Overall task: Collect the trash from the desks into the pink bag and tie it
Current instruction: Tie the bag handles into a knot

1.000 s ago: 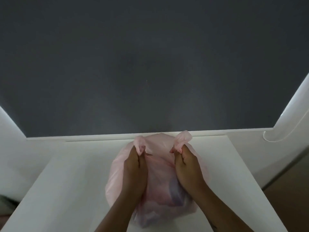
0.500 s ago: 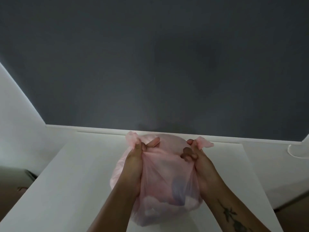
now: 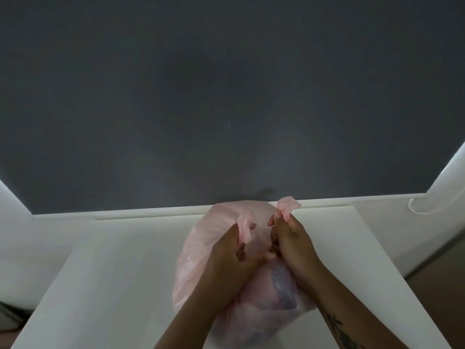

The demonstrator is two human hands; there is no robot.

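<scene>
Where the white tabletop [image 3: 113, 273] meets a dark grey wall panel [image 3: 226, 96], the filled pink bag [image 3: 201, 253] sits; left hand [image 3: 226, 258] and right hand [image 3: 294, 240] each have a grip clamped on one bag corner. A white cable [image 3: 427, 210] lies far right.

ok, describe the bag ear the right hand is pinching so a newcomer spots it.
On the white desk under the dark grey panel sits the pink bag, at the far edge. The ear is the crumpled tip poking up from the right hand. Unlike the other ear, lying over the bag at the left hand, it stands clear against the desk's back rim.
</scene>
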